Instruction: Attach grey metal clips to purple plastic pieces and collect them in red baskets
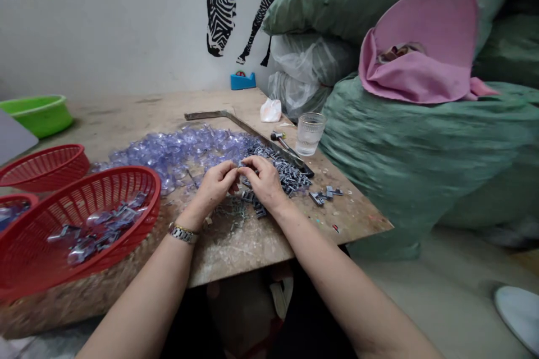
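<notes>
My left hand (217, 184) and my right hand (266, 180) meet over the front of the wooden table, their fingertips pinched together around a small grey plastic part (241, 165). Most of that part is hidden by the fingers. Just beyond and to the right of my hands spreads a pile of small dark grey plastic parts (290, 176). Behind my left hand lies a wide heap of clear purplish plastic pieces (181, 148). Thin greenish bits (231, 213) lie on the tabletop below my hands.
A red basket (154, 188) holding assembled-looking pieces stands at left, with another red basket (80, 157) and a green basin (63, 115) behind. A metal bar (263, 137), a glass (310, 134) and a blue tape dispenser (243, 82) lie beyond. Green sacks (400, 162) crowd the right.
</notes>
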`<state>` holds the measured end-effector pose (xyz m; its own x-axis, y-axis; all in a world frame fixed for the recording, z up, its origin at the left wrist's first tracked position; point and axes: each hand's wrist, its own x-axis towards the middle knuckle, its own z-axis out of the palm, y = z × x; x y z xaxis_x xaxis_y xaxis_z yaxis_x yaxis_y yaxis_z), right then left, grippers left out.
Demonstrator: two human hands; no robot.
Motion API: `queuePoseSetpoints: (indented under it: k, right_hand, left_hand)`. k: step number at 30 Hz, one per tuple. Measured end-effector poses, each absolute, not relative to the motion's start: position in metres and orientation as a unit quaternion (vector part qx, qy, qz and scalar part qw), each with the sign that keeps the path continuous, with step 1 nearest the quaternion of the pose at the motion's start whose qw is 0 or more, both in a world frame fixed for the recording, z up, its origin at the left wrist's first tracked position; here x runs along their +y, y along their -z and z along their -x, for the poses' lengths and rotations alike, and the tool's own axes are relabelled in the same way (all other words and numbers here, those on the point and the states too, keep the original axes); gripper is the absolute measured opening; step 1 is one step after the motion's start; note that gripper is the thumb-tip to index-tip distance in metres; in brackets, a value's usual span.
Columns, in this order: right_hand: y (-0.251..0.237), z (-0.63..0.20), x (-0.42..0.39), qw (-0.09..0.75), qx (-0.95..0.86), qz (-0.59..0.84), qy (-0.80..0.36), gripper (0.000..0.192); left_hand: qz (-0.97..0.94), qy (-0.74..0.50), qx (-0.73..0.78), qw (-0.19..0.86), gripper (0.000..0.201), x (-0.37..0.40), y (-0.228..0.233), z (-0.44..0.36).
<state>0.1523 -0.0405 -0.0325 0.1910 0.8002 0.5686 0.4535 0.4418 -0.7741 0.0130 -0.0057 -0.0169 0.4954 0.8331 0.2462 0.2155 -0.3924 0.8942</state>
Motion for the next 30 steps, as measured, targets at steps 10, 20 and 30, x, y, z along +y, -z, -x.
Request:
queuePoseSetpoints:
  k: [10, 20, 30]
  right_hand:
    - [0.032, -0.154, -0.041, 0.562, -0.637, 0.511, -0.129, 0.004]
    - [0.032, -0.154, -0.04, 0.609, -0.587, 0.501, -0.181, 0.011]
    - [0.035, -0.153, -0.038, 0.652, -0.549, 0.467, -0.237, 0.032]
  left_hand:
    - [-0.787, -0.343, 0.361, 0.365, 0.024, -0.009, 0.013, -0.01]
    - [-0.748, -0.371, 0.342, 0.432, 0.023, -0.009, 0.018, -0.018]
    - [-0.648, -0.502, 0.286, 0.496, 0.025, -0.013, 0.005, -0.015]
